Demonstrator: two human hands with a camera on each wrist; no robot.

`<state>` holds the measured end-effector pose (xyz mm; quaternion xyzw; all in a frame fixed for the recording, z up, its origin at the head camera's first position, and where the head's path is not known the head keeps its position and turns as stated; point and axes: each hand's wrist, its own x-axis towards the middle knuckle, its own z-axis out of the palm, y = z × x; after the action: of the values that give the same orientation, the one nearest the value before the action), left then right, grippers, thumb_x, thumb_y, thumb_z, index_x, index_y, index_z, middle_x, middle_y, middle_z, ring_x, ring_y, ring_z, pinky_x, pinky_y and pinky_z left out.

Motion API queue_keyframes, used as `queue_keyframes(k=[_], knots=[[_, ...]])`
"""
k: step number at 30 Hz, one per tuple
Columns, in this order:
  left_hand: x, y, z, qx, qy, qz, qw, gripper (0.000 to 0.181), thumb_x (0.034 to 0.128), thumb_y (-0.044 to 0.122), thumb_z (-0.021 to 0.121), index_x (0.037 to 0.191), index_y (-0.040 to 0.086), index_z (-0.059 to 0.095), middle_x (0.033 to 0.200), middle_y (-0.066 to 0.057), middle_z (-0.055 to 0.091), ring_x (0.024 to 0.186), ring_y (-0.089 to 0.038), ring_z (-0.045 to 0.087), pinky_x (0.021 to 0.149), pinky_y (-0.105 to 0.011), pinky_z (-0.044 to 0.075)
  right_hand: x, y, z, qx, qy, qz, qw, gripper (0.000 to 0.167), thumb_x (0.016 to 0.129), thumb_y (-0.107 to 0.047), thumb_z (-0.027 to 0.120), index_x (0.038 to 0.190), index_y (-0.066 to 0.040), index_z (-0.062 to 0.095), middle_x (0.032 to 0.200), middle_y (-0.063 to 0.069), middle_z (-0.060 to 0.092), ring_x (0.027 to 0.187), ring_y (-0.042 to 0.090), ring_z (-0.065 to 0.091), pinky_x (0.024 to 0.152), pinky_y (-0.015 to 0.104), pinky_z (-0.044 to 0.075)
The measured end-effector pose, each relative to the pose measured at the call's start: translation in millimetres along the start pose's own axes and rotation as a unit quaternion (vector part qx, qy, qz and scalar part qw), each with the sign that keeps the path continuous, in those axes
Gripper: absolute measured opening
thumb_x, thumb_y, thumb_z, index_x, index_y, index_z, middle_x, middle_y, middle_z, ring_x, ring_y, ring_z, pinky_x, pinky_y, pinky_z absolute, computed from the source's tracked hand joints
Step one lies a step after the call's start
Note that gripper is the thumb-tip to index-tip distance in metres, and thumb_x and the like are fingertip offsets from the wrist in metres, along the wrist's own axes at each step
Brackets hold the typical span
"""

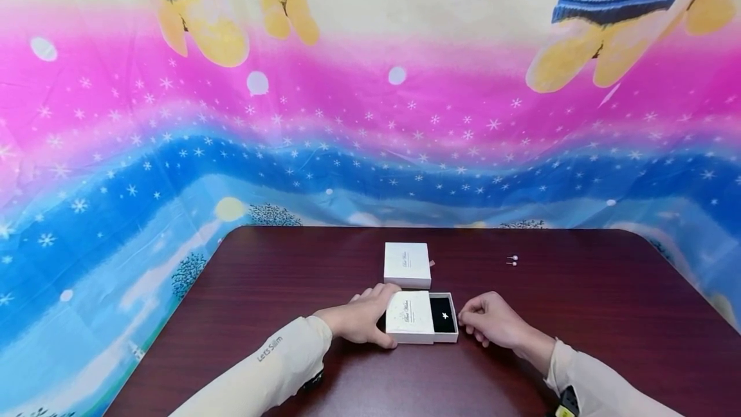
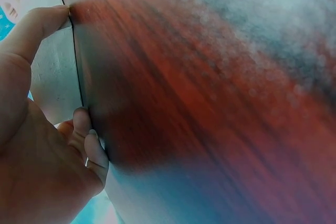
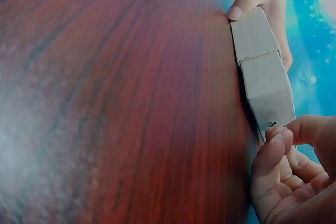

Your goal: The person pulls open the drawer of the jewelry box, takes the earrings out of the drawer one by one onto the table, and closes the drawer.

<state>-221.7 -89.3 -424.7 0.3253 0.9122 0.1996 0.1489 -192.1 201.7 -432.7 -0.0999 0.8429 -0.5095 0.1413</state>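
A white jewelry box [image 1: 410, 314] with script lettering lies on the table, its inner drawer [image 1: 454, 333] slid partly out to the right. On the drawer's black lining sits a small silvery star-shaped piece [image 1: 444, 315]. My left hand [image 1: 363, 320] holds the box's outer sleeve from the left, thumb on the near side and fingers at the far side. At the drawer's right end, my right hand [image 1: 492, 322] has thumb and forefinger pinched together. The right wrist view shows these fingertips [image 3: 278, 135] right at a small dark slot in the end wall; they cover the pull tab.
Behind the open box stands a second white box [image 1: 406, 262], closed, with a small pinkish tab [image 1: 431, 264] on its right side. Two small pearl-like studs [image 1: 513, 258] lie farther right on the dark red table [image 1: 289, 262]. A printed cloth [image 1: 370, 114] hangs behind.
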Motion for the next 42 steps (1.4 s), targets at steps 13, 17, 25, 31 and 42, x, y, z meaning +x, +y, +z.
queue_keyframes(k=[13,17,25,31,42], knots=[[0.6,-1.0,1.5,0.001,0.000,-0.001,1.0000,0.088,0.0765,0.038,0.084,0.145,0.020,0.033,0.133,0.002,0.048,0.111,-0.013,0.044,0.093,-0.029,0.035,-1.5,0.6,-1.2,0.003,-0.002,0.002,1.0000,0.019,0.092,-0.004,0.056,0.087,0.007,0.070,0.063,-0.001,0.057,0.048,0.008,0.049,0.047,0.024,0.047],[0.5,-0.6,1.3,0.000,0.001,0.000,1.0000,0.088,0.0764,0.038,0.084,0.145,0.019,0.033,0.133,0.002,0.048,0.110,-0.013,0.044,0.093,-0.029,0.035,-1.7,0.8,-1.5,0.000,-0.001,0.002,1.0000,0.018,0.092,-0.004,0.056,0.086,0.006,0.071,0.063,-0.001,0.057,0.048,0.007,0.049,0.047,0.024,0.047],[-0.3,0.3,-0.2,-0.003,-0.002,-0.001,1.0000,0.088,0.0767,0.037,0.084,0.146,0.019,0.033,0.134,0.001,0.048,0.111,-0.014,0.043,0.092,-0.028,0.034,-2.8,1.7,-3.2,0.001,-0.001,0.001,1.0000,0.018,0.092,-0.004,0.056,0.087,0.006,0.070,0.063,-0.001,0.058,0.048,0.007,0.049,0.047,0.024,0.047],[0.8,-0.5,0.5,-0.003,-0.004,-0.002,1.0000,0.088,0.0770,0.038,0.084,0.146,0.019,0.033,0.134,0.002,0.048,0.111,-0.013,0.043,0.092,-0.028,0.034,-4.0,1.1,-4.5,0.003,0.000,0.003,1.0000,0.018,0.091,-0.004,0.056,0.087,0.006,0.070,0.063,-0.001,0.058,0.048,0.007,0.049,0.047,0.024,0.047],[1.0,-0.5,0.9,-0.001,-0.002,-0.002,1.0000,0.088,0.0763,0.037,0.085,0.145,0.019,0.033,0.133,0.001,0.048,0.109,-0.013,0.043,0.093,-0.029,0.034,-4.9,4.0,-8.5,0.002,0.002,0.008,1.0000,0.018,0.092,-0.005,0.056,0.087,0.005,0.071,0.064,-0.001,0.059,0.049,0.007,0.050,0.048,0.024,0.048]])
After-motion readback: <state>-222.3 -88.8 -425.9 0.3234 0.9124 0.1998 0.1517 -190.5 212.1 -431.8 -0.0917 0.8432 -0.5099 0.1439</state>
